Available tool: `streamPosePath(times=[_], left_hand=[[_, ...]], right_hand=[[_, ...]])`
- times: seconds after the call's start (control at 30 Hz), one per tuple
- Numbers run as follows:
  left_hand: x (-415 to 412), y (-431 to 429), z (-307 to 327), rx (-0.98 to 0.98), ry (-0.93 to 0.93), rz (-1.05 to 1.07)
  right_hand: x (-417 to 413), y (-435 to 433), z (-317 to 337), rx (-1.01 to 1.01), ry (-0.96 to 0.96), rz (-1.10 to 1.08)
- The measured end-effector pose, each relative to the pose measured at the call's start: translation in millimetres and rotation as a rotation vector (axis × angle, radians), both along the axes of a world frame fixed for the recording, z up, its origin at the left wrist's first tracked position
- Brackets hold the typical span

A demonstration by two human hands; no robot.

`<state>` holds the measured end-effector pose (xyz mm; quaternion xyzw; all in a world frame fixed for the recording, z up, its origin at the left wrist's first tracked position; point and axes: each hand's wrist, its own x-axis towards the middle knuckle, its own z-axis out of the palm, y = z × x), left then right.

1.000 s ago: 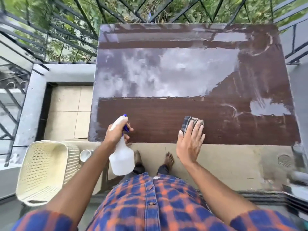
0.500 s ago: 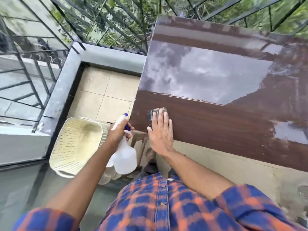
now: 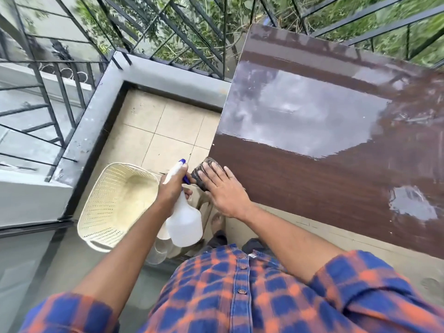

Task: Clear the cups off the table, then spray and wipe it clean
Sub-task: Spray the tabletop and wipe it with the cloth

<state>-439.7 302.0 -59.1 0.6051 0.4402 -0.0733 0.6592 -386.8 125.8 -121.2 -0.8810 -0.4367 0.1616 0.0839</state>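
Right hand (image 3: 222, 189) flat on cloth (image 3: 201, 175), table (image 3: 300, 179) corner

Lighting: soft, even outdoor daylight, bright overall, no hard shadows; wet table (image 3: 300, 179) top mirrors pale sky as a broad grey-white glare patch, w/ a 2nd small patch nr its right edge. Sharpness: centre fairly crisp, smear on table's far right side and on foliage (image 3: 360, 6) behind railing (image 3: 224, 44); plaid shirt (image 3: 240, 296) at bottom soft, out of focus. Optics: wide-angle distortion, straight lines bowing twd frame edges; white spray bottle (image 3: 183, 222) bright, little surface detail.
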Motion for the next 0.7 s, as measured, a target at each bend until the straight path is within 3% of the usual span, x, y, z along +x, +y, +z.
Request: streamPosePath(times=[0.3, 0.53, 0.7], left_hand=[[16.1, 8.5, -0.9, -0.052, 0.037, 0.052], [21.6, 24.0, -0.8, -0.082, 0.026, 0.090], [26.1, 28.5, -0.9, -0.099, 0.017, 0.090]], right_hand=[[42.9, -49.0, 0.6, -0.069, -0.032, 0.196], [125.1, 23.8, 23.4, -0.113, 0.045, -0.078], [73.0, 42.5, 16.6, -0.056, 0.015, -0.051]])
